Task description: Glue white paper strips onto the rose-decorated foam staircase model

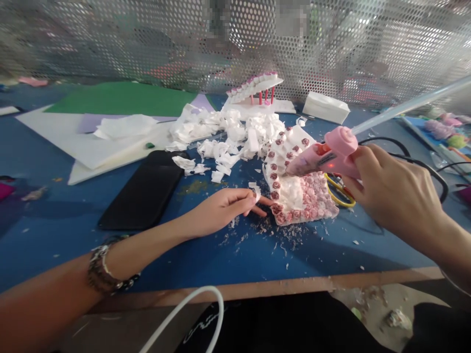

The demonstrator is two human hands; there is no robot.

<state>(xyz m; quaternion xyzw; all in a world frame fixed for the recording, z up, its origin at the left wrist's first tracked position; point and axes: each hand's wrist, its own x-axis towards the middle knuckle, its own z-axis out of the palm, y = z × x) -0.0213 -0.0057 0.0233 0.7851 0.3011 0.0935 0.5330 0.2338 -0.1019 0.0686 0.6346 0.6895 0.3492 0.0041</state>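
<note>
My right hand (393, 191) grips a pink hot glue gun (342, 144), a long clear glue stick jutting from its back. Its nozzle points down at a white panel (292, 191) partly covered in small pink and dark-red rosettes (320, 196). A bare whitish patch shows in the panel's middle. My left hand (231, 208) is at the panel's left edge, pinching a small scrap of white paper (254, 190) between thumb and forefinger. Its other fingers reach toward the panel's lower left corner. Yellow-handled scissors (340, 191) lie partly hidden behind the glue gun.
Torn white paper (228, 132) is heaped behind the panel. A small white model on red posts (257, 88) stands farther back. A black phone (143, 191) lies left, near green sheet (121, 98) and white boards (73, 137). Black cable (437, 171) runs right; perforated metal (147, 39) rises behind.
</note>
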